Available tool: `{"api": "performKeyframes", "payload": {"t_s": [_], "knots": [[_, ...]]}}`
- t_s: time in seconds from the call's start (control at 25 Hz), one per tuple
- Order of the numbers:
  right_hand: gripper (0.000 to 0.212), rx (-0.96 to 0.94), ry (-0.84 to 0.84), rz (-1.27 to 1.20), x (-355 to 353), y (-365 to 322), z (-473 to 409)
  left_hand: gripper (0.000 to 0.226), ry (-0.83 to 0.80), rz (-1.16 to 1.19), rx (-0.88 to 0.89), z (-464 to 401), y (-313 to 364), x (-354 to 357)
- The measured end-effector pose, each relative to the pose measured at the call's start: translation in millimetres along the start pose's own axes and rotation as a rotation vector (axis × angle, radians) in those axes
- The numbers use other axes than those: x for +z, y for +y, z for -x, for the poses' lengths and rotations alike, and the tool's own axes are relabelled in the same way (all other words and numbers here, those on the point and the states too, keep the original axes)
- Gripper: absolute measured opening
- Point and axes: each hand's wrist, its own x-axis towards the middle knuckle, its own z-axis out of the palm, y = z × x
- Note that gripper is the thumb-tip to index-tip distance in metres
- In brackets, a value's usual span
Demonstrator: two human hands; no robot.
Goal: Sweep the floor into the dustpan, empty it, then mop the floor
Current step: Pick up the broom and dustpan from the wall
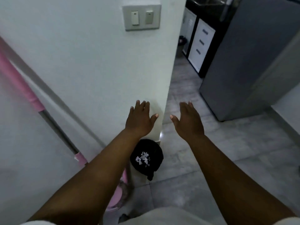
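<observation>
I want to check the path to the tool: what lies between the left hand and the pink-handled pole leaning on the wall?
In the head view, only bare white wall lies between the left hand and the pink-handled pole. Nothing blocks the stretch.

The pink-and-grey handle [48,116] runs off the left edge up top, and its lower end vanishes behind the left forearm [90,176]. That arm also covers part of the pink thing [119,192] by the floor. White scraps in the black bin [146,157] are too small to identify. The fridge [243,54] is cut off at the top.
</observation>
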Motion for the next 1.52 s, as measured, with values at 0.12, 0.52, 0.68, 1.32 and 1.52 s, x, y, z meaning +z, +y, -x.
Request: {"api": "performKeyframes", "payload": {"t_s": [0.12, 0.52, 0.68, 1.32, 1.52], "knots": [[0.071, 0.075, 0.037, 0.055, -31, 54, 12, 0.073, -0.051, -0.002, 0.094, -18, 60, 13], [0.071, 0.367, 0.183, 0.141, -120, 217, 68, 0.075, -0.151, 0.029, 0.373, -48, 248, 66], [0.07, 0.487, 0.222, 0.148, -142, 263, 94, 0.075, -0.187, 0.025, 0.49, -55, 311, 82], [0.063, 0.969, 0.398, 0.339, -232, 403, 137, 0.073, -0.323, 0.015, 1.02, -134, 534, 142], [0.074, 1.125, 0.44, 0.354, -238, 439, 156, 0.074, -0.372, -0.017, 1.158, -146, 596, 165]]}}
